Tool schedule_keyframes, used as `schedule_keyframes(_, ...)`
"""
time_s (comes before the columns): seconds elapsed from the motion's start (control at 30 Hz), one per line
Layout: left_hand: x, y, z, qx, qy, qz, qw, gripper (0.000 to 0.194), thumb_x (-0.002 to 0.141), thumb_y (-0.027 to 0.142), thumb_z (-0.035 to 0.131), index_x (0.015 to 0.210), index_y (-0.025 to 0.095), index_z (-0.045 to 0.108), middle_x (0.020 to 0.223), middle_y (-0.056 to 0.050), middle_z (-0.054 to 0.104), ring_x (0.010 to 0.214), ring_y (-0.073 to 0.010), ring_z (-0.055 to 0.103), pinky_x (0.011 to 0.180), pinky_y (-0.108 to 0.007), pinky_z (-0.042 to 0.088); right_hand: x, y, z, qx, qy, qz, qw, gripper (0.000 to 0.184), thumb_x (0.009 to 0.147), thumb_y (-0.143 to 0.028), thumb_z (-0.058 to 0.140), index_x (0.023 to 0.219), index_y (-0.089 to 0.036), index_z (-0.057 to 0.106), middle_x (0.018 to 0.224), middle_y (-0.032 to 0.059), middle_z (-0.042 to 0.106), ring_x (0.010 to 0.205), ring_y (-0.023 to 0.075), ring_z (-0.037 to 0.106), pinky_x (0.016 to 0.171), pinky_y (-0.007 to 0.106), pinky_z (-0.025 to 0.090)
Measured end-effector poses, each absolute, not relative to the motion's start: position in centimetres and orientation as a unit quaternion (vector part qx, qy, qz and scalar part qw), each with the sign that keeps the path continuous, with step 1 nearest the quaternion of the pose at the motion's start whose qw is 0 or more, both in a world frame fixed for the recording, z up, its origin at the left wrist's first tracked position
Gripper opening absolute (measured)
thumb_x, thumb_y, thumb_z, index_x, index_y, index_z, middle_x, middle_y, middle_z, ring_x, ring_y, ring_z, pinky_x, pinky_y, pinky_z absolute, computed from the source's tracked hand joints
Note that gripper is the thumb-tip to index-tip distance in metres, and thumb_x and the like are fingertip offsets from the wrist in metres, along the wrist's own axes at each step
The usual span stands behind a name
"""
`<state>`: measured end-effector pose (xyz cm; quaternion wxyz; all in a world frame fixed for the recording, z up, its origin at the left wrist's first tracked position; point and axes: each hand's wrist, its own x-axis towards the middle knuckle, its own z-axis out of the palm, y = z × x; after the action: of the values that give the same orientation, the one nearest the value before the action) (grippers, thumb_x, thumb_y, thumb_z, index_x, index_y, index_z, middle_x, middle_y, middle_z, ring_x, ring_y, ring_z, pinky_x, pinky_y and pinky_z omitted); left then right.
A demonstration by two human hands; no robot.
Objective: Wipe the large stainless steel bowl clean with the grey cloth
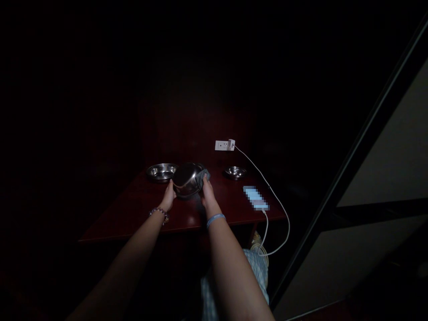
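A shiny metal bowl is tilted between my two hands over the dark red table, its rounded outside turned partly toward me. My left hand grips its left edge, with the fingers mostly hidden by the bowl. Against the bowl's right side, my right hand presses a grey cloth with the fingers closed on it. Just behind and left of the held bowl, a wider metal dish rests on the table. A smaller metal bowl stands apart on the right.
A phone lies on the table's right part. Its white cable loops past the edge to a charger in the wall socket. Checked blue fabric is below the table. A dark-framed panel stands right.
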<state>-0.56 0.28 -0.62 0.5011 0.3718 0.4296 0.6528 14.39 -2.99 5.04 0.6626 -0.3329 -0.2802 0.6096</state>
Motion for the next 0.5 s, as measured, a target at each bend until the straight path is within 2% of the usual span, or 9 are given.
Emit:
schedule_keyframes(0.2,-0.4,0.7,-0.5,0.348,0.418,0.698,0.467,0.052,0.099,0.049,0.034,0.128,0.017,0.062,0.135,-0.01,0.065,0.128,-0.0214,0.058,0.109,-0.035,0.043,14.1,-3.9,5.6,-0.37,-0.296,0.611,0.634,0.028,0.095,-0.036,0.056,0.106,-0.015,0.069,0.097,0.0072,0.076,0.096,0.017,0.072,0.093,0.033,0.054)
schedule_keyframes(0.4,-0.9,0.7,-0.9,0.355,0.502,0.678,0.403,0.056,0.094,0.056,0.038,0.114,0.015,0.07,0.121,-0.013,0.072,0.122,-0.0276,0.062,0.108,-0.04,0.044,14.9,-3.9,6.1,-0.397,-0.298,0.608,0.62,0.025,0.094,-0.034,0.056,0.097,-0.013,0.071,0.089,0.0072,0.076,0.091,0.0168,0.072,0.089,0.031,0.055)
schedule_keyframes(0.5,-1.1,0.5,-1.1,0.397,0.485,0.664,0.407,0.056,0.091,0.059,0.04,0.113,0.016,0.07,0.117,-0.013,0.074,0.12,-0.0279,0.064,0.108,-0.041,0.044,15.8,-3.4,5.9,-0.416,-0.276,0.603,0.623,0.026,0.094,-0.034,0.056,0.092,-0.013,0.072,0.081,0.0065,0.076,0.085,0.0167,0.072,0.085,0.03,0.056)
